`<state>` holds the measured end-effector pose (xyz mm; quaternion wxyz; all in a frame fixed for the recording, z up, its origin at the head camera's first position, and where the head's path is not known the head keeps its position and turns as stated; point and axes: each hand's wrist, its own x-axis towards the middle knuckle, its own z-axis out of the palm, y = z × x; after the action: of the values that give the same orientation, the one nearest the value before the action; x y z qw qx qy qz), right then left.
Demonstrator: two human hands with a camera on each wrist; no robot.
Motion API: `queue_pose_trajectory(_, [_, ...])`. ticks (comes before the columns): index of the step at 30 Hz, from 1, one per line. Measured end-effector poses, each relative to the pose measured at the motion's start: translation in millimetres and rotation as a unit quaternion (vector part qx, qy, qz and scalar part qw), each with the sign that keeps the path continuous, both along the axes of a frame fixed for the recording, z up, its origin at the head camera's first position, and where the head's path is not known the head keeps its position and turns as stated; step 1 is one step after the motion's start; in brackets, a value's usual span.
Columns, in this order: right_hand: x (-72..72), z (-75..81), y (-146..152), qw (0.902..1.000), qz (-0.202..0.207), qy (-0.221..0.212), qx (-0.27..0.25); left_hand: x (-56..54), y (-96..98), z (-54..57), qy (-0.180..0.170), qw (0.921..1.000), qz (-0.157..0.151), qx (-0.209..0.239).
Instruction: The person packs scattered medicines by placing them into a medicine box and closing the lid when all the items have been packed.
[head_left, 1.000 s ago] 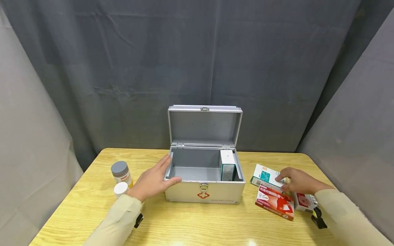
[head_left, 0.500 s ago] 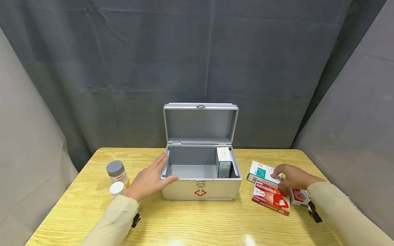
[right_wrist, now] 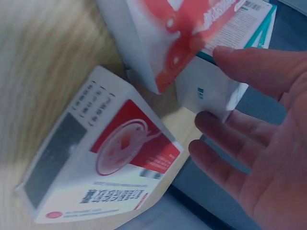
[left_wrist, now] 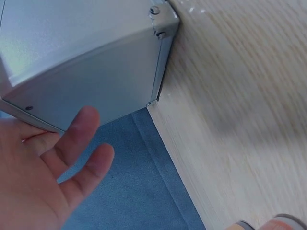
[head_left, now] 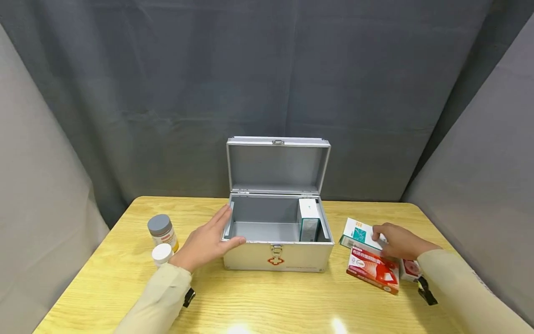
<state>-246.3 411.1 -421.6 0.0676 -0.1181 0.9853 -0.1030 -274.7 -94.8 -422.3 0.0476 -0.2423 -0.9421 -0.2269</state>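
Note:
A silver first-aid case (head_left: 250, 257) stands with its lid raised. Against its left side rests my left hand (head_left: 206, 243), fingers extended and thumb over the front rim. Inside the case, at the right end, a white-and-teal medicine box (head_left: 308, 220) stands upright. On the right of the table, my right hand (head_left: 402, 241) pinches another white-and-teal medicine box (head_left: 352, 229) by its near right end, thumb and fingers on opposite sides in the right wrist view. A red medicine box (head_left: 369, 269) leans against it. Beside them lies a white-and-red medicine box (right_wrist: 129, 148), partly covered by the sleeve in the head view.
Left of the case stand a grey-capped bottle (head_left: 162, 230) and a white-capped bottle (head_left: 162, 254), close to my left forearm. The wooden table (head_left: 267, 301) ends at a grey curtain (head_left: 267, 83) behind, with pale cloth on both sides.
The head view shifts slightly. My left hand stays at the case, and my right hand stays at the white-and-teal box with only a small shift of its fingers. The boxes keep their places.

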Motion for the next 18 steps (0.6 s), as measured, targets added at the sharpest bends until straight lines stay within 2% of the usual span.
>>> queue_pose_trajectory(3, [5.7, 1.6, 1, 1.0, -0.007, -0.002, 0.007, 3.0, 1.0, 0.6, 0.001, 1.0, -0.003, 0.001])
queue_pose_trajectory(8, [7.6, 6.0, 0, 0.9988, -0.032, -0.033, 0.015, 7.9, -1.0, -4.2, -0.003, 1.0, 0.004, -0.005])
queue_pose_trajectory(14, [0.9, 12.9, 1, 0.9974, -0.048, -0.035, 0.041, 2.3, 1.5, -2.4, 0.009, 1.0, -0.002, 0.001])
queue_pose_trajectory(18, [-5.4, 12.1, 1, 0.9979, -0.041, -0.041, 0.03, -1.4, 0.3, 0.4, 0.011, 0.9999, 0.001, -0.006])
